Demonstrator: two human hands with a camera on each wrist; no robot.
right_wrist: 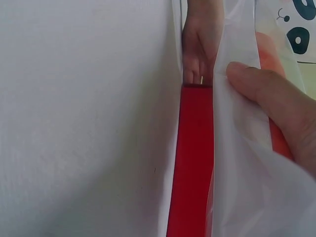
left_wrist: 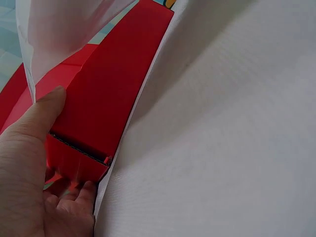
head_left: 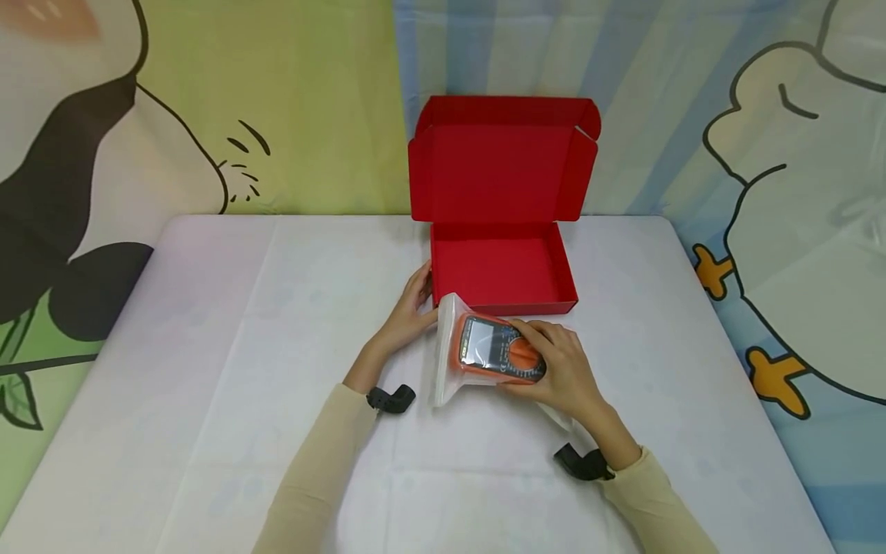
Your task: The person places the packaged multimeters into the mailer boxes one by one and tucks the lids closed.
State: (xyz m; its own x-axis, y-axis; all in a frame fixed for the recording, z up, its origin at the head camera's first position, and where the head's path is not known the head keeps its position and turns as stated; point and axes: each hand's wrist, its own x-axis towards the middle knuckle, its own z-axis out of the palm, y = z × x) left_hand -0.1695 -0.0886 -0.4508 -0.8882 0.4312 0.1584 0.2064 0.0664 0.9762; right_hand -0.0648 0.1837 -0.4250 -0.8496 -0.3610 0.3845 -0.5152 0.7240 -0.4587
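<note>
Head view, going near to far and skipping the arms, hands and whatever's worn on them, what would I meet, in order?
Bagged orange multimeter → base of the red box → its raised lid → patterned backdrop.

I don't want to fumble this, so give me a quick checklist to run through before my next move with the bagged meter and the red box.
1. Lid open: ok, it stands up at the back.
2. Red box free inside: ok, its visible floor is bare.
3. Box steadied: ok, the left hand holds its near left corner.
4. Meter held: ok, the right hand grips it through the bag.
5. Meter in the box: not ok, it is in front of the opening.
6. Bag sealed: cannot tell, no closure shows clearly.
</note>
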